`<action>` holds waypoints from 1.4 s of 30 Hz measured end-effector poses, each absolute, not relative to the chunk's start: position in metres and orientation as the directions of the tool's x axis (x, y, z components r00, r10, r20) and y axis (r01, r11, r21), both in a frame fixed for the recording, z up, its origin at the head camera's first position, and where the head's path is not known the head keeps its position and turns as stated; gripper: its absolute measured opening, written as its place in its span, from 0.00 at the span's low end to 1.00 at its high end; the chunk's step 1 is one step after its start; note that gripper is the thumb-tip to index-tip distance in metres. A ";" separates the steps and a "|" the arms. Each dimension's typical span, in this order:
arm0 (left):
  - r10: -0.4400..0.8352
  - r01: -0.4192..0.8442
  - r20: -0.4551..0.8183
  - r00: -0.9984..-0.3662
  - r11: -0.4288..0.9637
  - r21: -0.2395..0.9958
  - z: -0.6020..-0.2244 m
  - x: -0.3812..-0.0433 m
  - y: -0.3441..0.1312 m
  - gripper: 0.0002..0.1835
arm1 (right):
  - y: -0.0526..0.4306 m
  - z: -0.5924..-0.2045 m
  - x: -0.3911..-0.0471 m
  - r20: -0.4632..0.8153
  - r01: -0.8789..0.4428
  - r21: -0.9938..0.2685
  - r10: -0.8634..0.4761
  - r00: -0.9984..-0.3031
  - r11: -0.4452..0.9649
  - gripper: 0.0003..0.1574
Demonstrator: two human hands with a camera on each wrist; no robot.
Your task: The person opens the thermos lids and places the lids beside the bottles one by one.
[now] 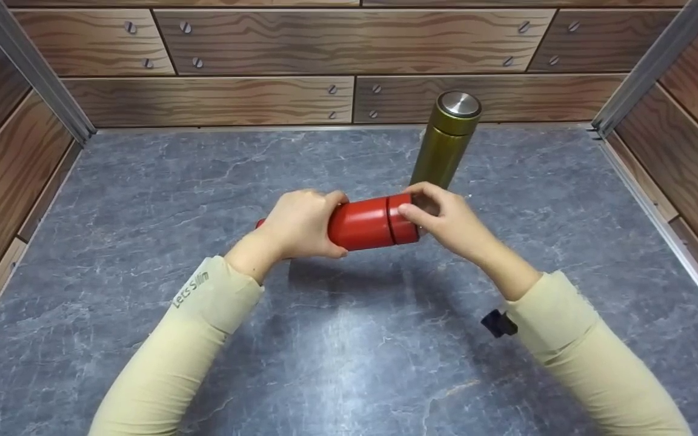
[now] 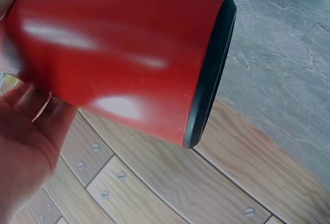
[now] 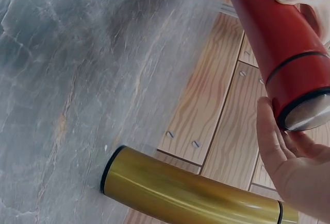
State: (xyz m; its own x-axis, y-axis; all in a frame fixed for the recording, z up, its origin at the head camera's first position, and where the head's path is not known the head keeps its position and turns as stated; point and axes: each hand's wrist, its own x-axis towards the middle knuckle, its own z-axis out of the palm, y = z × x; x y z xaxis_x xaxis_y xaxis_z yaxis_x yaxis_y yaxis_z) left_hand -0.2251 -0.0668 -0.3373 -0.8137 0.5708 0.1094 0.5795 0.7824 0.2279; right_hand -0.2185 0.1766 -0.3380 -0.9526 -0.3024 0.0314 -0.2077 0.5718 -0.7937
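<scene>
A red thermos flask (image 1: 361,224) is held off the table, lying nearly level, its lid end to the right. My left hand (image 1: 300,223) grips it around the body from above. At the other end my right hand (image 1: 451,221) pinches the red lid (image 1: 402,219) between thumb and fingers. The lid's silver top (image 3: 311,112) shows in the right wrist view, and a dark seam separates lid from body. In the left wrist view the flask's black base (image 2: 210,74) points away from the left hand (image 2: 31,141).
Just behind the right hand stands an olive-gold thermos flask (image 1: 446,142) with a silver-topped lid, upright on the grey marbled table (image 1: 203,175). Wood-patterned panels (image 1: 252,100) enclose the back and both sides, with metal strips (image 1: 31,66) at the corners.
</scene>
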 end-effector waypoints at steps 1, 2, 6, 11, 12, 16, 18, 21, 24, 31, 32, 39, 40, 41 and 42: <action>0.571 0.579 0.109 -0.814 0.782 0.229 -0.337 -0.225 -0.067 0.35 | 0.176 -0.338 -0.218 0.031 -0.205 -0.796 -0.301 -0.953 0.569 0.24; 0.570 0.578 0.107 -0.814 0.783 0.230 -0.337 -0.225 -0.067 0.35 | 0.176 -0.338 -0.218 0.037 -0.210 -0.795 -0.299 -0.954 0.570 0.23; 0.572 0.581 0.111 -0.813 0.781 0.228 -0.337 -0.225 -0.067 0.36 | 0.176 -0.338 -0.217 0.067 -0.230 -0.799 -0.298 -0.952 0.556 0.23; 0.570 0.577 0.105 -0.815 0.782 0.235 -0.337 -0.226 -0.068 0.37 | 0.176 -0.339 -0.216 0.121 -0.286 -0.802 -0.326 -0.938 0.524 0.24; 0.569 0.575 0.103 -0.816 0.782 0.240 -0.336 -0.226 -0.068 0.37 | 0.176 -0.339 -0.216 0.144 -0.313 -0.793 -0.338 -0.930 0.522 0.25; 0.566 0.571 0.098 -0.818 0.782 0.250 -0.336 -0.226 -0.070 0.37 | 0.178 -0.340 -0.215 0.253 -0.444 -0.725 -0.395 -0.883 0.527 0.30; 0.568 0.572 0.098 -0.818 0.782 0.246 -0.336 -0.225 -0.070 0.37 | 0.178 -0.340 -0.214 0.278 -0.484 -0.692 -0.421 -0.864 0.536 0.32; 0.569 0.573 0.092 -0.817 0.784 0.239 -0.337 -0.225 -0.071 0.37 | 0.178 -0.341 -0.215 0.240 -0.459 -0.701 -0.426 -0.872 0.545 0.34; 0.566 0.567 0.083 -0.820 0.787 0.242 -0.338 -0.225 -0.070 0.36 | 0.178 -0.341 -0.216 0.155 -0.366 -0.739 -0.386 -0.909 0.565 0.32; 0.569 0.570 0.084 -0.818 0.784 0.245 -0.337 -0.224 -0.070 0.35 | 0.177 -0.339 -0.217 -0.014 -0.189 -0.787 -0.323 -0.946 0.587 0.26; 0.570 0.571 0.085 -0.818 0.784 0.243 -0.337 -0.224 -0.071 0.35 | 0.177 -0.339 -0.217 -0.015 -0.190 -0.789 -0.328 -0.945 0.584 0.25; 0.567 0.568 0.081 -0.819 0.786 0.242 -0.337 -0.225 -0.072 0.36 | 0.179 -0.341 -0.215 0.114 -0.345 -0.774 -0.420 -0.900 0.530 0.30; 0.566 0.566 0.078 -0.821 0.787 0.244 -0.336 -0.225 -0.073 0.36 | 0.180 -0.341 -0.214 0.144 -0.385 -0.760 -0.442 -0.886 0.524 0.32; 0.565 0.565 0.076 -0.821 0.787 0.247 -0.337 -0.225 -0.073 0.36 | 0.180 -0.341 -0.214 0.171 -0.422 -0.743 -0.462 -0.870 0.519 0.34; 0.564 0.564 0.075 -0.822 0.788 0.248 -0.337 -0.225 -0.073 0.36 | 0.181 -0.341 -0.214 0.199 -0.458 -0.723 -0.480 -0.854 0.516 0.35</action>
